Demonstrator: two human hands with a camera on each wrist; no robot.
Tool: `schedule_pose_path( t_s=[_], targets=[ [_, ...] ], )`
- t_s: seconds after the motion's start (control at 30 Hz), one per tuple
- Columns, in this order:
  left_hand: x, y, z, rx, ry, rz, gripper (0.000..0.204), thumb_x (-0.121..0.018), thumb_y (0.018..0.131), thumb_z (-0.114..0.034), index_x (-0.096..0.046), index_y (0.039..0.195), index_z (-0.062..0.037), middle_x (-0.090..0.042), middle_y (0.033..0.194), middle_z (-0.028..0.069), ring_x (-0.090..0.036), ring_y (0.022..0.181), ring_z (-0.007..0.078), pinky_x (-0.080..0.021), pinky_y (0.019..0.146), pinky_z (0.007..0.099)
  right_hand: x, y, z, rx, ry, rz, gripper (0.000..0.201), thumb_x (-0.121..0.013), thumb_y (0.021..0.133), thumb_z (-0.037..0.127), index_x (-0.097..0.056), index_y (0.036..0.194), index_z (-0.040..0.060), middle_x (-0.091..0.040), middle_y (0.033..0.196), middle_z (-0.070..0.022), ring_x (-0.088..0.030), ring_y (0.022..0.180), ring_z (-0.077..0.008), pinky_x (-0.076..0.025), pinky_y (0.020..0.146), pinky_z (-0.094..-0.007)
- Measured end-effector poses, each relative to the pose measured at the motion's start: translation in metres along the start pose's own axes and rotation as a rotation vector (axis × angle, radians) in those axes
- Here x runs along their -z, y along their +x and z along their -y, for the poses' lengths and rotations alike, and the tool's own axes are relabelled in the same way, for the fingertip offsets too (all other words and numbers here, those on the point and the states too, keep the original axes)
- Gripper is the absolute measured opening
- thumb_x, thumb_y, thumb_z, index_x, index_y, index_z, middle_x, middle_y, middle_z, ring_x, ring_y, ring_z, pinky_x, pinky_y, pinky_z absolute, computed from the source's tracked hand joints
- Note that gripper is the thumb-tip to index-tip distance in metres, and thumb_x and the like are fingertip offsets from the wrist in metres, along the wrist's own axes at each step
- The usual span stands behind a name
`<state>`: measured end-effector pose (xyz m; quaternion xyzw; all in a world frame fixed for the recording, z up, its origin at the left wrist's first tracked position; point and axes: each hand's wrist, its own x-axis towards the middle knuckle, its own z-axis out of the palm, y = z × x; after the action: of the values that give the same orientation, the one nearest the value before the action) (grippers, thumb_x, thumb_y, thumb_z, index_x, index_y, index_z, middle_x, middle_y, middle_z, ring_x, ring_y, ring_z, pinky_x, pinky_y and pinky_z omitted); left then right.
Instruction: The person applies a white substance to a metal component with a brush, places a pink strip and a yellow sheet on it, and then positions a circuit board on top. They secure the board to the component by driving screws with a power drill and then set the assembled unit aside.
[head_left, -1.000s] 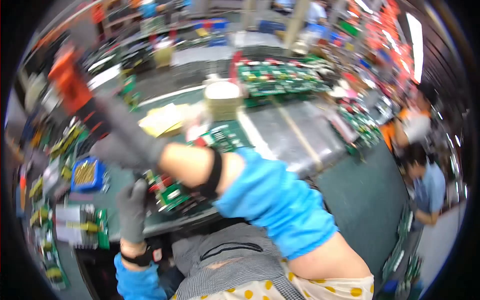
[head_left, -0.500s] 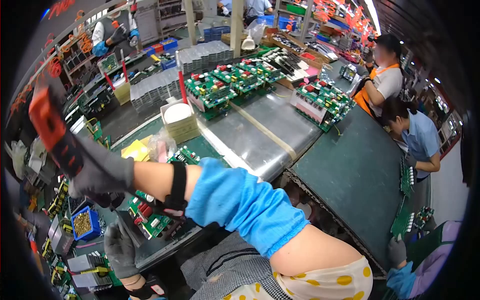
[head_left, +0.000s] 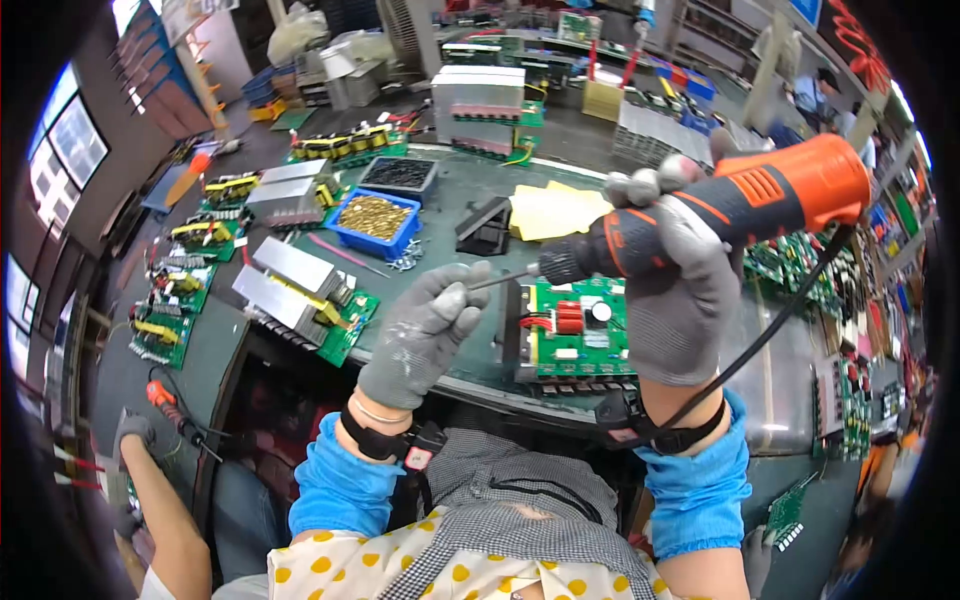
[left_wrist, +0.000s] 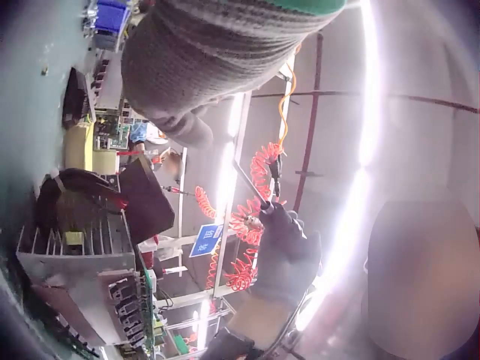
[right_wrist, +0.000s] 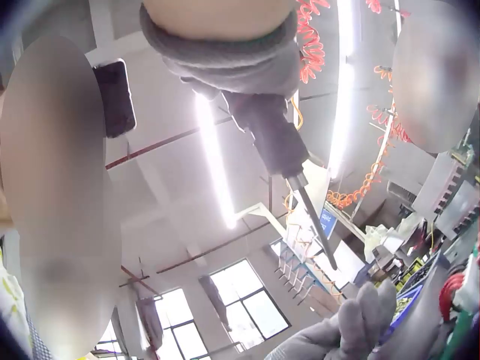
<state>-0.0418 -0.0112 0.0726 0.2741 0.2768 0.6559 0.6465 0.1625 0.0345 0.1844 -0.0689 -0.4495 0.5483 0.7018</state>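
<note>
My right hand (head_left: 685,290) grips an orange and black power screwdriver (head_left: 760,190), its bit pointing left. Beside the bit's tip is my gloved left hand (head_left: 425,335), its fingers bent; whether they hold something small cannot be told. In the right wrist view the bit (right_wrist: 316,225) ends a little above the left fingers (right_wrist: 367,315). The left wrist view has the left glove (left_wrist: 202,60) at the top and the right hand (left_wrist: 281,247) with the driver. A green circuit board (head_left: 590,350) with red parts lies below the driver.
A blue bin (head_left: 405,240) of brass-coloured pieces and a dark bin (head_left: 432,180) stand behind my left hand. Yellow sheets (head_left: 555,212) lie behind the driver. Boards with heat sinks (head_left: 290,275) are at the left. A black cable (head_left: 770,350) hangs from the driver.
The head view has swung left. My right hand has brought the driver from the far left across to the right of my left hand, which has risen beside the bit.
</note>
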Motion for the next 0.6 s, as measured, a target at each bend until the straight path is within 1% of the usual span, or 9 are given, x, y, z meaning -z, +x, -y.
schedule_pose_path(
  t_s=[0.1,0.2,0.23,0.33,0.43,0.5,0.57,0.6],
  targets=[
    [0.012,0.003,0.003,0.041,-0.064,0.038,0.025,-0.057,0.101,-0.015,-0.059,0.117,0.0039,-0.06,0.127,0.0123,-0.063,0.09,0.0088,-0.055,0.071,0.0147,0.006,0.0,-0.001,-0.053,0.027,-0.003,0.068,-0.064,0.083,0.002,-0.037,0.145,0.0094,-0.054,0.112,-0.0088,-0.059,0.103,-0.0218,-0.046,0.105,-0.0446],
    [0.003,0.002,0.002,0.038,-0.111,0.024,0.034,-0.06,0.1,-0.025,-0.055,0.121,0.0018,-0.058,0.119,0.0121,-0.056,0.084,0.0055,-0.053,0.068,0.0145,0.008,-0.002,-0.003,-0.049,0.03,-0.021,0.066,-0.065,0.083,0.003,-0.038,0.142,0.0076,-0.054,0.112,-0.0088,-0.059,0.104,-0.0219,-0.045,0.106,-0.0441],
    [0.004,0.002,0.003,0.061,-0.078,0.014,0.035,-0.061,0.098,-0.031,-0.056,0.113,-0.0004,-0.058,0.114,0.0091,-0.054,0.083,0.0058,-0.051,0.065,0.0156,0.008,-0.001,-0.006,0.017,0.014,0.026,0.062,-0.066,0.082,0.004,-0.04,0.139,0.0065,-0.053,0.113,-0.0086,-0.058,0.105,-0.022,-0.045,0.107,-0.0435],
    [-0.004,-0.001,0.004,0.058,-0.048,-0.035,0.035,-0.059,0.099,-0.038,-0.055,0.106,-0.004,-0.06,0.108,0.0085,-0.056,0.08,0.0065,-0.05,0.062,0.0169,0.008,-0.004,-0.006,-0.013,0.023,0.038,0.063,-0.066,0.082,0.005,-0.04,0.139,0.007,-0.054,0.112,-0.0084,-0.058,0.105,-0.0223,-0.044,0.108,-0.0438],
    [-0.004,0.0,0.007,0.033,0.063,-0.088,0.038,-0.057,0.099,-0.043,-0.054,0.106,-0.0063,-0.062,0.096,0.0074,-0.055,0.07,0.0074,-0.047,0.057,0.0176,0.007,-0.006,-0.007,-0.003,0.027,0.031,0.066,-0.066,0.082,0.005,-0.038,0.141,0.0074,-0.054,0.112,-0.0084,-0.058,0.105,-0.0224,-0.044,0.107,-0.0446],
    [-0.008,-0.002,0.006,0.016,0.154,-0.084,0.039,-0.058,0.098,-0.045,-0.055,0.106,-0.0074,-0.061,0.089,0.0058,-0.054,0.064,0.0072,-0.044,0.054,0.0177,0.008,-0.006,-0.007,0.007,0.007,0.044,0.067,-0.066,0.082,0.005,-0.038,0.142,0.0074,-0.054,0.111,-0.0084,-0.058,0.105,-0.0222,-0.044,0.106,-0.0449],
    [-0.011,-0.004,0.005,0.0,0.213,-0.077,0.039,-0.058,0.098,-0.046,-0.055,0.105,-0.0081,-0.061,0.085,0.0043,-0.052,0.059,0.007,-0.042,0.051,0.0179,0.008,-0.006,-0.007,0.023,-0.004,0.052,0.057,-0.067,0.082,0.005,-0.043,0.134,0.0055,-0.056,0.109,-0.0085,-0.059,0.104,-0.0222,-0.045,0.105,-0.0454],
    [-0.011,-0.005,0.005,-0.009,0.228,-0.074,0.038,-0.059,0.098,-0.046,-0.055,0.105,-0.0083,-0.06,0.084,0.0036,-0.051,0.058,0.0068,-0.042,0.05,0.0179,0.008,-0.006,-0.007,0.032,-0.004,0.055,0.047,-0.067,0.082,0.005,-0.049,0.125,0.0036,-0.058,0.107,-0.0086,-0.061,0.103,-0.0223,-0.046,0.105,-0.0458]
  ],
)
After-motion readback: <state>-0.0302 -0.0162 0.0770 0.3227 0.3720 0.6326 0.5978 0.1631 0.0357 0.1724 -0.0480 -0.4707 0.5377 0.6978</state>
